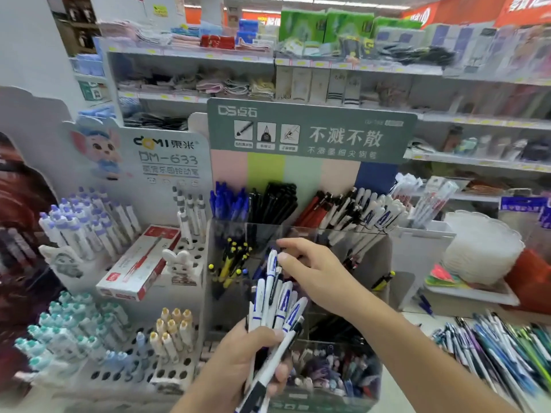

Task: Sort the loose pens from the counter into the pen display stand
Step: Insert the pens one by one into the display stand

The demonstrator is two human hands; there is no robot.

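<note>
- Nearest: left hand [238,357] gripping a bundle of white-and-blue pens [278,308], tips fanned upward.
- Just above: right hand [310,268] pinching one pen from the bundle's top, mid-sort.
- Right, on the bench [396,386]: loose pens [501,350] heaped, awaiting sorting.
- Beyond: pen display stand [298,231], matching white pens [372,213] in its upper right compartment.
- Next, likely: carrying the pinched pen up and right, dropping it among its kind.

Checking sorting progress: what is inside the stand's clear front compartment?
Yellow-and-black pens stand inside the clear compartment; the right hand and held white-and-blue pens cover its right side.
</note>
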